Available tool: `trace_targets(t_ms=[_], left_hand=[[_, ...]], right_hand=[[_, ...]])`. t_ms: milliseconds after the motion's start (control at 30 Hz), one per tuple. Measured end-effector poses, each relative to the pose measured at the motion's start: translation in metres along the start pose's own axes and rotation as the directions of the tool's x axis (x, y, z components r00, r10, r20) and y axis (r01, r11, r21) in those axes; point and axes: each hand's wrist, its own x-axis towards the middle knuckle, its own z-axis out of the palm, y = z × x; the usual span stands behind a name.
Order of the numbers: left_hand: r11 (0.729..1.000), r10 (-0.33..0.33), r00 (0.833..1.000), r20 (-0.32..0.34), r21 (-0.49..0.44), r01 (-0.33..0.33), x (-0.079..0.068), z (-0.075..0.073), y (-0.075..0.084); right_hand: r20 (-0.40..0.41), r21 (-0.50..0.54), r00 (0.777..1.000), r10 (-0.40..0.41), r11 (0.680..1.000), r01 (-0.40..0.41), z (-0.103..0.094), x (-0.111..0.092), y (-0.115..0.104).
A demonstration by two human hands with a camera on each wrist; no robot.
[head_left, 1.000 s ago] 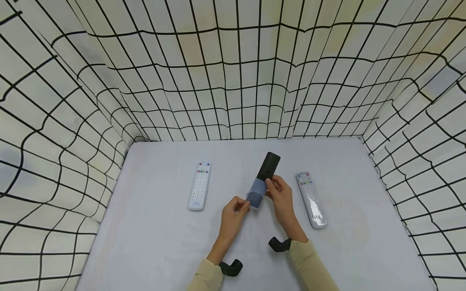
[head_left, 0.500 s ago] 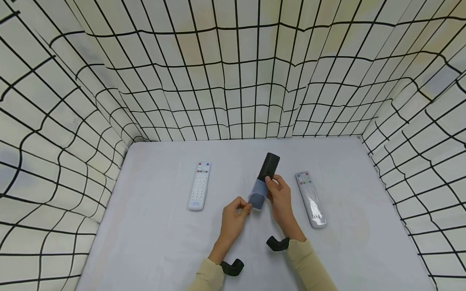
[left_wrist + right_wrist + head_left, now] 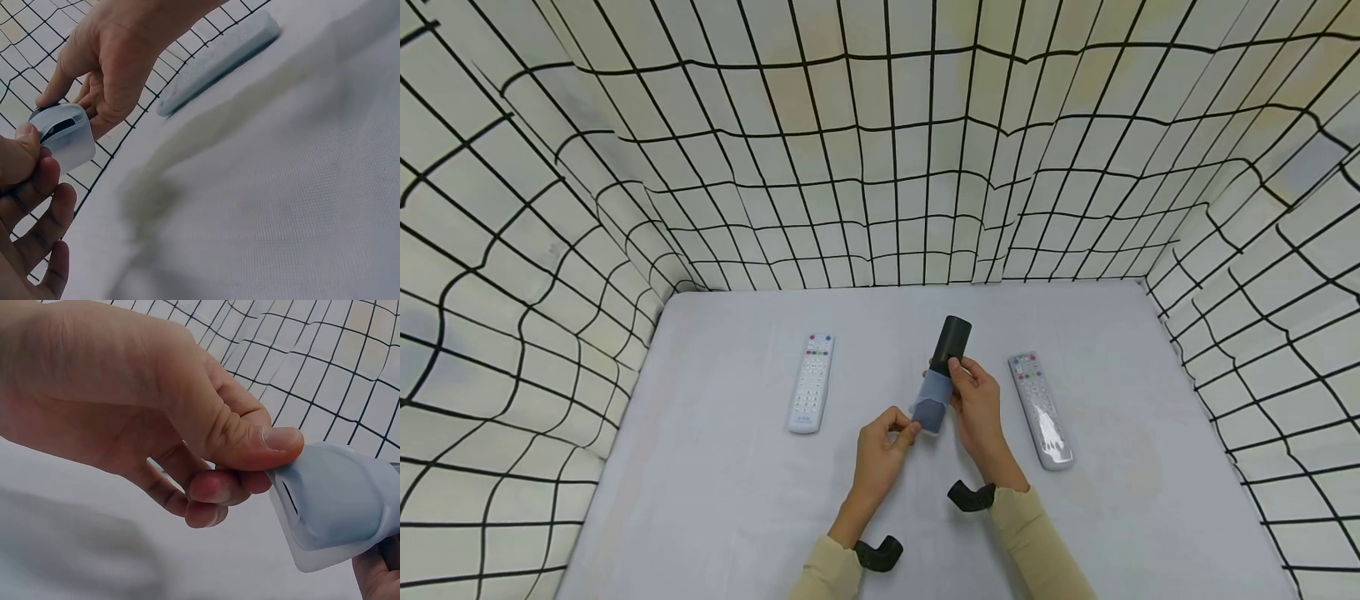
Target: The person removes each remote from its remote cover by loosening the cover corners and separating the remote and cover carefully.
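A black remote control is held over the table, its upper part bare and no buttons showing. Around its lower part sits a translucent bluish cover, folded over in a band at mid-length. My left hand pinches the lower left corner of this cover between thumb and forefinger. In the right wrist view, the cover's end has a dark slit near the pinched corner. My right hand grips the remote from the right side, thumb on top by the cover's upper edge, other fingers underneath and mostly hidden.
To the left on the white table lies a white remote with its buttons up. Another remote in a shiny clear wrapper lies right of my right hand. Black-lined netting rises behind and at both sides.
The remote has turned slightly more upright, its top moving a little left. My right thumb has shifted up to the edge of the black part. My left hand has moved slightly right, still pinching.
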Motion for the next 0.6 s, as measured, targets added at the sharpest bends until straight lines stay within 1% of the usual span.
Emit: trace_targets(t_ms=[133,300,400,467,600], left_hand=[[0.999,0.039,0.999,0.017,0.03,-0.039,0.0002,-0.0007,0.0031],[0.997,0.074,0.995,0.061,0.006,-0.075,0.001,-0.0022,0.0065],[0.996,0.087,0.993,0.073,-0.03,-0.086,0.0006,-0.0021,0.0077],[0.995,0.096,0.991,0.089,-0.033,-0.094,0.0,-0.0015,0.007],[0.996,0.093,0.988,0.127,-0.018,-0.091,-0.0014,-0.0005,0.0065]], right_hand=[[-0.025,0.029,1.0,0.013,1.0,-0.012,0.0012,0.0014,-0.0012],[-0.06,0.067,0.998,0.012,0.998,-0.008,0.0012,0.0021,-0.0016],[-0.083,0.076,0.996,0.011,0.997,-0.005,0.0014,0.0017,-0.0019],[-0.094,0.081,0.995,0.015,0.997,-0.007,0.0008,0.0019,-0.0016],[-0.116,0.097,0.993,0.018,0.995,-0.007,-0.0011,0.0035,-0.0004]])
